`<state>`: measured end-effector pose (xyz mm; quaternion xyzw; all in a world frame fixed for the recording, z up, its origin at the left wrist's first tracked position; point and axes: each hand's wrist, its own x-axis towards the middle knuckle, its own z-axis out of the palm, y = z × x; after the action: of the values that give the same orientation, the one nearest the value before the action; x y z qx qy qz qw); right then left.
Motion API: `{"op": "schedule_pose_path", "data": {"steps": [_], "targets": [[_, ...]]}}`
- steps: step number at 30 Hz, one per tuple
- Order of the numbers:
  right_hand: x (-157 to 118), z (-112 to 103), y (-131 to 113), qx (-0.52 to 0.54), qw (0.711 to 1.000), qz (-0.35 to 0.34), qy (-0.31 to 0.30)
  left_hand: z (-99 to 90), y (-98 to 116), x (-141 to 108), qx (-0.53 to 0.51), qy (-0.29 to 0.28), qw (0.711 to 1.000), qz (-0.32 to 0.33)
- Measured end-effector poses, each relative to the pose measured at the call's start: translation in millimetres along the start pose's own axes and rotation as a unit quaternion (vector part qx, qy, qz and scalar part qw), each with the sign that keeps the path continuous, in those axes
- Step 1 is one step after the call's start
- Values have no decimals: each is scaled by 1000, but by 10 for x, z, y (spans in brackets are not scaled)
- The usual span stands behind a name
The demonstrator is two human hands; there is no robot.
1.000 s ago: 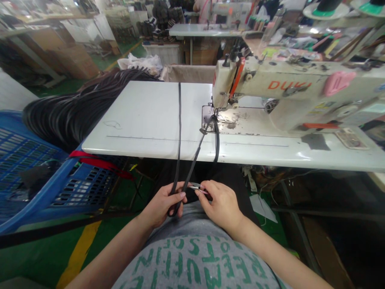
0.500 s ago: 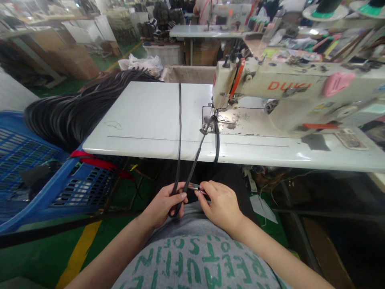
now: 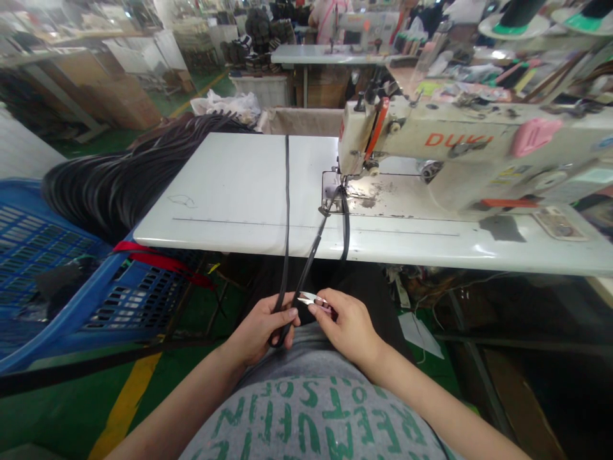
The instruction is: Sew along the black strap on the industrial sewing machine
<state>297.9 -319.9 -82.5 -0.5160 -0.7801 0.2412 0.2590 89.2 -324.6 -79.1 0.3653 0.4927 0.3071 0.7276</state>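
Observation:
My left hand [image 3: 265, 326] is closed on a black strap [image 3: 286, 223], which makes a loop below the fingers. One length runs up over the white table to its far edge; another slants up toward the needle area of the sewing machine [image 3: 397, 140]. Pinched in my right hand [image 3: 352, 322] is a pair of thread snips [image 3: 313, 299]. Their blades point left, parted, close beside the strap at my left fingertips. A further piece of black strap [image 3: 345, 230] hangs from under the presser foot over the table's front edge.
The white sewing table [image 3: 230, 191] spans the view in front of me. At left, a thick bundle of black straps [image 3: 105, 172] drapes beside a blue plastic basket [image 3: 71, 281] with a red band [image 3: 153, 257]. Behind stands a second machine table [image 3: 325, 53], with a person there.
The snips' blades have turned and parted, showing more clearly beside the strap. My left hand keeps its hold with almost no movement.

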Motion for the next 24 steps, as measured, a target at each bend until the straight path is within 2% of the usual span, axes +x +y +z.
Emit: {"op": "schedule_pose_path", "data": {"steps": [6, 9, 11, 13, 16, 18, 21, 24], "targets": [[-31, 23, -1, -78, 996, -18, 28, 3, -21, -4, 28, 5, 1000, 5], [-31, 4, -28, -75, 997, -16, 21, 9, -29, 5, 32, 8, 999, 4], [-18, 2, -30, -25, 1000, 7, 7, 12, -31, 10, 32, 10, 999, 5], [1, 28, -4, 67, 996, 50, -12, 14, -29, 11, 34, 11, 999, 7], [22, 106, 66, 226, 968, 109, -28, 12, -18, 4, 39, 4, 999, 18], [28, 151, 107, 299, 946, 122, -34, 9, -4, 1, 43, -3, 999, 25], [26, 158, 123, 333, 935, 117, -36, 2, 20, 4, 53, -14, 998, 34], [18, 84, 85, 256, 962, 97, -18, -4, 22, 11, 62, -17, 997, 32]]}}
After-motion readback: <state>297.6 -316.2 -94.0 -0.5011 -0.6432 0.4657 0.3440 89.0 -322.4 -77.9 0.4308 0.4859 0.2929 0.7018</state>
